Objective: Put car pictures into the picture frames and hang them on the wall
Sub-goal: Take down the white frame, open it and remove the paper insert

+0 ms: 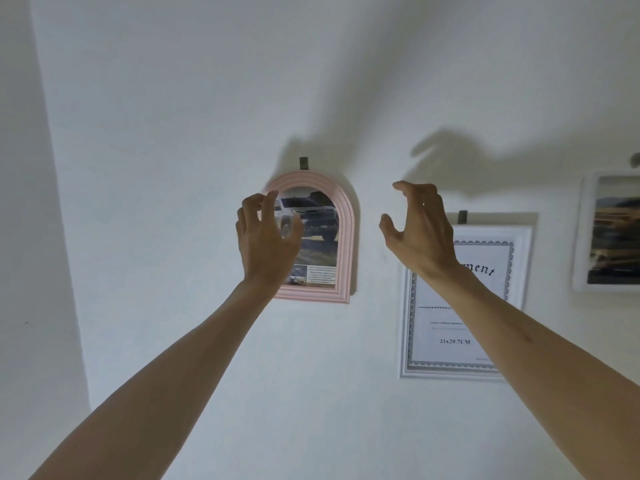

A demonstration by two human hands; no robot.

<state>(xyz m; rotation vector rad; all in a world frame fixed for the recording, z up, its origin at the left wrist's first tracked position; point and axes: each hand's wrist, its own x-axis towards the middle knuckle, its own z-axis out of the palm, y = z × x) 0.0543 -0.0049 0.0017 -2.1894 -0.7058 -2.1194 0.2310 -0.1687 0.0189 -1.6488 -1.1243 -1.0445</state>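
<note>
Left hand [266,237] was raised in front of the pink arched frame [343,237], fingers loosely curled and spread, holding nothing; whether the fingertips touched the frame's left edge could not be told. Right hand [420,226] hovered just right of the frame, apart from it, fingers also loosely curled, empty. The frame hung on the white wall [173,133] from a small dark hook [303,162] at its top. It held a car picture [313,223]: a white SUV on a dirt track, with a small inset photo and text block at the bottom.

Frame looked light and rigid, probably plastic or painted wood with ribbed moulding; front pane likely glossy and breakable. Best grip judged to be both side edges, lifting straight up off the hook.

Further right hung a white certificate frame [519,237] with a placeholder sheet, not a car picture, on its own hook [462,216]. Another white frame [585,237] with a blurred photo sat at the right edge.
</note>
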